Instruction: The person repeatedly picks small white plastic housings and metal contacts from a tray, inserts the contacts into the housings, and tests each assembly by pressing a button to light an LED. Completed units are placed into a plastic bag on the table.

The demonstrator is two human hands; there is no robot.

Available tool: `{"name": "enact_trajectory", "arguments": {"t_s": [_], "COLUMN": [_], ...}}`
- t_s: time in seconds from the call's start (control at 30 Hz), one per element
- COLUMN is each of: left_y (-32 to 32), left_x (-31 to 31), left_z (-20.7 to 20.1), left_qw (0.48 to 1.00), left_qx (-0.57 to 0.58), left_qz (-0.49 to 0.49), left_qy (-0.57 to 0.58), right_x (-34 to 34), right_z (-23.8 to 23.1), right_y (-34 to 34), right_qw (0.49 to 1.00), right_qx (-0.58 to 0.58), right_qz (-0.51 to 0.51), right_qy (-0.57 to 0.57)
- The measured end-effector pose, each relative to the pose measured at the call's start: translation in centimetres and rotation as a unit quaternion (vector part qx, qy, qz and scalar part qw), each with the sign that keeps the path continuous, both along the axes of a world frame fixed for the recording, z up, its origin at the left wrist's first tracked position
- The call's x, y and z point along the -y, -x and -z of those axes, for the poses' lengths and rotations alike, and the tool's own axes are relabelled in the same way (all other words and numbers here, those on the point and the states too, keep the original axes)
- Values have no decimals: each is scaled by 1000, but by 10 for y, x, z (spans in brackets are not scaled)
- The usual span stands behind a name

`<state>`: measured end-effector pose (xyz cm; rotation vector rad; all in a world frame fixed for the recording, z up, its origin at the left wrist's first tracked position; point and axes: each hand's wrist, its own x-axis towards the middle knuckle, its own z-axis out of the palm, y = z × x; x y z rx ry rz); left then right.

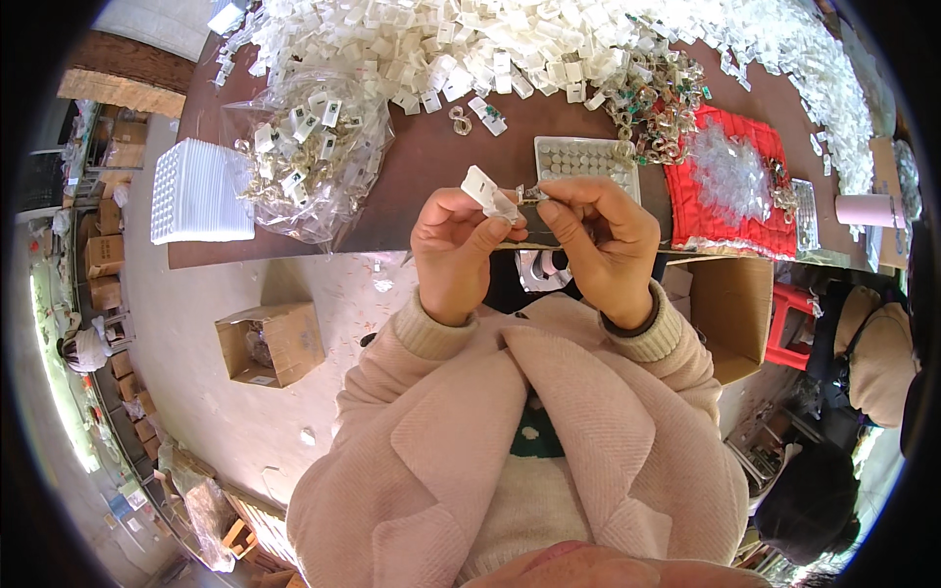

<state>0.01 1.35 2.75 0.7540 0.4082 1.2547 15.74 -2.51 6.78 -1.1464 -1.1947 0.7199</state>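
A pale floor (pixel 294 416) surrounds the brown worktop (pixel 441 147), its far side heaped with white plastic pieces (pixel 470 44). Over the near edge, the right hand (pixel 606 250) pinches a small shiny part (pixel 533 194); just left, the left hand's (pixel 456 257) thumb-and-finger grip holds a white case (pixel 482 191), its long axis slanting, upper end pointing away and leftward.

Toward twelve o'clock, the heap of white pieces (pixel 431 39) is being cut off by the top edge. Near centre, the lower end of a white casing (pixel 479 186) is being covered by the left hand (pixel 453 257); a tiny metal part (pixel 530 194) is being partly hidden by the right hand (pixel 613 250), its shape being left unclear. At three, a cardboard box (pixel 740 318) is being overlapped by the sleeve (pixel 686 367).
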Motion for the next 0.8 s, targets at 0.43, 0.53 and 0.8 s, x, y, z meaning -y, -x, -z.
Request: {"name": "enact_trajectory", "arguments": {"t_s": [0.43,0.53,0.8], "left_y": [-1,0,3], "left_x": [-1,0,0], "left_z": [6,6,2], "left_qw": [991,990,988], "left_qx": [0,-1,-23], "left_qz": [-29,-25,-32], "left_qy": [-131,-138,-150], "right_x": [4,3,2], "right_z": [-15,-17,-20], "right_y": [6,3,-3], "right_qw": [995,996,992], "right_qx": [98,88,111], "right_qz": [1,-21,-53], "right_qy": [2,10,8]}}
